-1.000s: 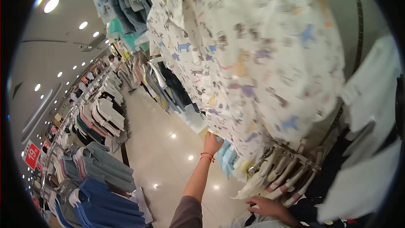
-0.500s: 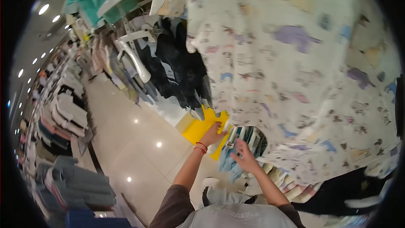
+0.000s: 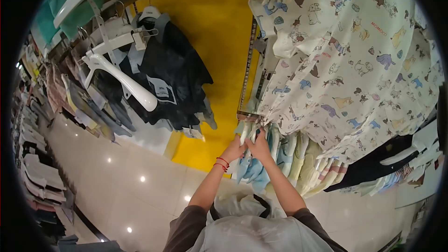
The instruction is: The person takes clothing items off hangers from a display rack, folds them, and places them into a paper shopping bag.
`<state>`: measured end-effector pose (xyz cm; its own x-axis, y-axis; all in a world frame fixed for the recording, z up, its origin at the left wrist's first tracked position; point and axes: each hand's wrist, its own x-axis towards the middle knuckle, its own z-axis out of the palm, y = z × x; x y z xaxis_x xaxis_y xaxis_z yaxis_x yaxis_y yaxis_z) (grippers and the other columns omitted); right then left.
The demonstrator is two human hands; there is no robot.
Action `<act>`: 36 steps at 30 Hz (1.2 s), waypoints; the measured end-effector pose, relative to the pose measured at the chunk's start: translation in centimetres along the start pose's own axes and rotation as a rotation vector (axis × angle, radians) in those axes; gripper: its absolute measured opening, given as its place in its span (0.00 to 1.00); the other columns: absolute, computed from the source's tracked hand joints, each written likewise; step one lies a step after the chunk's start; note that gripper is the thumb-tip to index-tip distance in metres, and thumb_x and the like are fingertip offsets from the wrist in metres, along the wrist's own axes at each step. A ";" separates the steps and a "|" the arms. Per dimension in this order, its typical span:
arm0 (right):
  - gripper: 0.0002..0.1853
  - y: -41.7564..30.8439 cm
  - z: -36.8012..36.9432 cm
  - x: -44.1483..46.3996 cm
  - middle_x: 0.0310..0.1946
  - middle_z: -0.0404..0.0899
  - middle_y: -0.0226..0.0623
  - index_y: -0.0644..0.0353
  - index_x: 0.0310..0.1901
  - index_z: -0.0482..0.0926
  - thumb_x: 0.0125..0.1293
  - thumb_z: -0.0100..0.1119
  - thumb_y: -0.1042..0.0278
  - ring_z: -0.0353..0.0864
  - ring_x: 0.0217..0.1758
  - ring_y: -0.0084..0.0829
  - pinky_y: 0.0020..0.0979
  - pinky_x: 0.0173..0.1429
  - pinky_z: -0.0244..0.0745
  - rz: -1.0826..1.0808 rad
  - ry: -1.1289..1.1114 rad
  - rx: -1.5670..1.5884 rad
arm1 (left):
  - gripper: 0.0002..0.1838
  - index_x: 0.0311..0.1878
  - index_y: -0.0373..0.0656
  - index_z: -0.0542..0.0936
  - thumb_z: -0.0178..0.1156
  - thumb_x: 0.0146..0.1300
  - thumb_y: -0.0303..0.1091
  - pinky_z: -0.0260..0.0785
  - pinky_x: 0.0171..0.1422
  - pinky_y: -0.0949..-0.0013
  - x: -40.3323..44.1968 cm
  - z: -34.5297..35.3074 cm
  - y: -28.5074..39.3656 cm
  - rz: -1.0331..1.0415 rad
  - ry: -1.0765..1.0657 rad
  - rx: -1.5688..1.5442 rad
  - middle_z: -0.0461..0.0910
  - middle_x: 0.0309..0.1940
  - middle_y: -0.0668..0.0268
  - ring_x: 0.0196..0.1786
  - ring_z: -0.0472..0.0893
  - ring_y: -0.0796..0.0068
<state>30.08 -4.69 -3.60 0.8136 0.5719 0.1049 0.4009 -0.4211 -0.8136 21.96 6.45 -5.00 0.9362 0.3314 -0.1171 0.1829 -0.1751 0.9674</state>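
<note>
My left hand [image 3: 233, 151], with red cords at the wrist, is closed around a white clothes hanger [image 3: 244, 131] at the left end of the low rail. Right beside it my right hand [image 3: 259, 148] grips another white hanger [image 3: 254, 132]; its fingertips are partly hidden among the hangers. Light blue garments [image 3: 252, 170] hang just below both hands. Above and to the right, a large cream cloth printed with dogs [image 3: 336, 70] hangs close over the rail and covers part of it.
Dark shirts [image 3: 172, 70] hang at the upper left before a yellow panel [image 3: 210, 32]. A bare white hanger [image 3: 126, 84] juts out there. Pale yellow and striped garments [image 3: 322, 175] continue the low rail rightward. More clothing racks [image 3: 39, 168] line the far left of the tiled floor [image 3: 140, 158].
My view has turned, showing more of the yellow panel. Both hands have come together at the low rail, where they were apart and open before, and now close on hangers.
</note>
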 end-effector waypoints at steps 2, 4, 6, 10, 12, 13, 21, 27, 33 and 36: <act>0.40 -0.8 -0.7 0.0 0.43 0.75 0.58 0.74 0.61 0.47 0.54 0.58 0.64 0.77 0.46 0.48 0.36 0.51 0.71 0.126 -0.059 0.078 | 0.15 0.42 0.32 0.63 0.51 0.65 0.36 0.68 0.22 0.71 -0.4 -0.5 -0.2 -0.006 -0.028 -0.105 0.74 0.25 0.61 0.18 0.75 0.75; 0.38 -0.6 -0.5 0.2 0.43 0.75 0.53 0.74 0.61 0.47 0.56 0.58 0.67 0.77 0.45 0.40 0.33 0.51 0.71 0.180 -0.078 0.151 | 0.15 0.43 0.32 0.63 0.51 0.66 0.36 0.68 0.22 0.72 -0.4 -0.5 -0.7 -0.007 -0.024 -0.117 0.74 0.26 0.61 0.18 0.75 0.75; 0.37 -0.6 -0.6 0.4 0.44 0.74 0.50 0.73 0.61 0.46 0.57 0.57 0.69 0.77 0.46 0.35 0.31 0.51 0.71 0.190 -0.092 0.187 | 0.16 0.45 0.32 0.63 0.51 0.67 0.38 0.68 0.22 0.72 -0.4 -0.9 -0.7 -0.010 -0.014 -0.119 0.74 0.28 0.61 0.18 0.75 0.75; 0.38 -0.4 -1.8 -0.5 0.44 0.74 0.50 0.70 0.61 0.47 0.55 0.59 0.69 0.76 0.45 0.36 0.32 0.50 0.71 0.138 -0.112 0.205 | 0.19 0.47 0.32 0.63 0.49 0.68 0.42 0.68 0.23 0.72 -0.5 -1.1 -0.9 -0.007 -0.027 -0.151 0.73 0.29 0.61 0.18 0.74 0.76; 0.38 -0.2 -2.5 -1.7 0.38 0.76 0.51 0.70 0.59 0.49 0.53 0.61 0.64 0.79 0.40 0.42 0.34 0.46 0.72 0.040 -0.079 0.222 | 0.22 0.45 0.31 0.63 0.49 0.67 0.45 0.69 0.23 0.71 -0.5 -1.0 -1.3 0.001 -0.037 -0.191 0.73 0.28 0.60 0.18 0.74 0.74; 0.42 -1.3 -3.5 -2.5 0.38 0.76 0.51 0.71 0.62 0.47 0.52 0.62 0.65 0.78 0.40 0.40 0.33 0.47 0.72 0.090 -0.127 0.225 | 0.23 0.43 0.30 0.62 0.49 0.67 0.47 0.70 0.24 0.70 -0.4 -1.0 -1.3 0.002 -0.034 -0.216 0.74 0.27 0.58 0.18 0.75 0.72; 0.48 -3.4 -7.2 -9.3 0.38 0.77 0.42 0.62 0.68 0.43 0.52 0.67 0.66 0.77 0.36 0.32 0.30 0.45 0.71 0.017 -0.223 0.141 | 0.24 0.43 0.30 0.61 0.50 0.65 0.47 0.71 0.25 0.69 -0.3 -1.5 -1.1 -0.099 -0.050 -0.206 0.74 0.27 0.57 0.18 0.78 0.68; 0.35 -3.0 -11.6 -14.4 0.50 0.73 0.39 0.60 0.65 0.58 0.57 0.64 0.68 0.74 0.38 0.27 0.27 0.46 0.69 0.051 -0.241 -0.027 | 0.24 0.44 0.30 0.61 0.52 0.65 0.46 0.71 0.24 0.68 0.2 -1.3 -1.3 -0.104 -0.036 -0.201 0.75 0.27 0.58 0.18 0.77 0.68; 0.24 -4.9 -14.6 -17.3 0.52 0.72 0.38 0.64 0.59 0.68 0.62 0.57 0.70 0.68 0.56 0.28 0.28 0.59 0.63 0.192 -0.209 0.159 | 0.34 0.59 0.30 0.59 0.60 0.58 0.44 0.62 0.59 0.57 -0.9 -0.9 -4.0 0.264 0.366 0.368 0.70 0.48 0.46 0.55 0.70 0.55; 0.23 -5.5 -17.0 -18.0 0.52 0.73 0.37 0.65 0.59 0.69 0.63 0.56 0.67 0.69 0.55 0.28 0.29 0.60 0.62 0.329 -0.246 0.240 | 0.42 0.63 0.32 0.57 0.66 0.51 0.41 0.54 0.65 0.56 -6.5 -3.1 3.6 0.451 0.318 0.285 0.61 0.59 0.45 0.64 0.60 0.52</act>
<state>20.39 -24.64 8.76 0.7457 0.5973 -0.2951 0.0065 -0.4493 -0.8933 15.60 6.48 -0.05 0.8125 0.4195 0.4049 -0.0960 -0.5887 0.8026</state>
